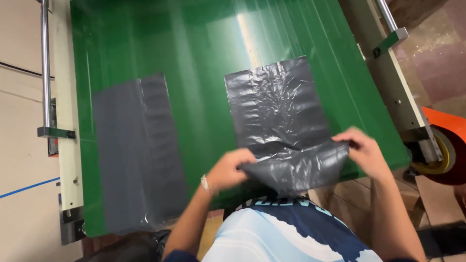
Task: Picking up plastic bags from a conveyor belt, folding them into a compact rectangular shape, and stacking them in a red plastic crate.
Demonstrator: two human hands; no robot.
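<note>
A crinkled grey plastic bag (279, 104) lies on the green conveyor belt (194, 43), its near end folded up and over. My left hand (230, 167) pinches the left corner of that folded flap. My right hand (363, 149) grips the flap's right corner. A second grey bag (138, 150) lies flat and smooth on the belt to the left, touched by neither hand.
A cream side frame with a metal rail (45, 63) runs along the belt's left edge. Another frame (388, 73) runs along the right. An orange roller part (444, 145) stands at the right. My blue and white shirt (286, 233) fills the bottom.
</note>
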